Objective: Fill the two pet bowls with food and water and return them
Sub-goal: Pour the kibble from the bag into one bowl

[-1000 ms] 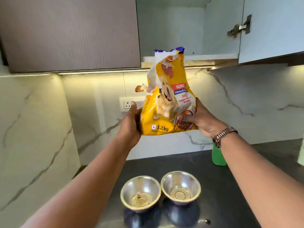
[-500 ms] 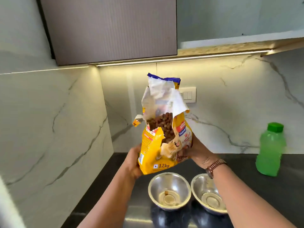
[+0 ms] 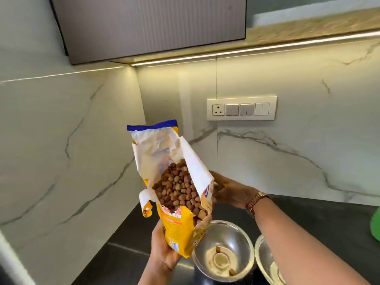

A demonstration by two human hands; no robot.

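Note:
I hold a yellow pet food bag (image 3: 178, 225) with its torn top open, brown kibble (image 3: 178, 190) showing inside. My left hand (image 3: 164, 248) grips the bag's bottom from below. My right hand (image 3: 231, 192) holds its far side near the opening. The bag leans toward the left steel bowl (image 3: 238, 231), which sits on the dark counter with two loose kibble pieces in it. The second steel bowl (image 3: 265, 264) stands right beside it, mostly hidden by my right forearm.
The dark counter (image 3: 320, 214) runs into a marble corner at the left. A green bottle (image 3: 375, 225) peeks in at the right edge. A switch panel (image 3: 241, 109) is on the back wall, and wall cabinets (image 3: 148, 27) hang overhead.
The bag has come down from the cabinet height and tipped toward the left bowl, its open mouth now facing me. A second kibble piece lies in the left bowl.

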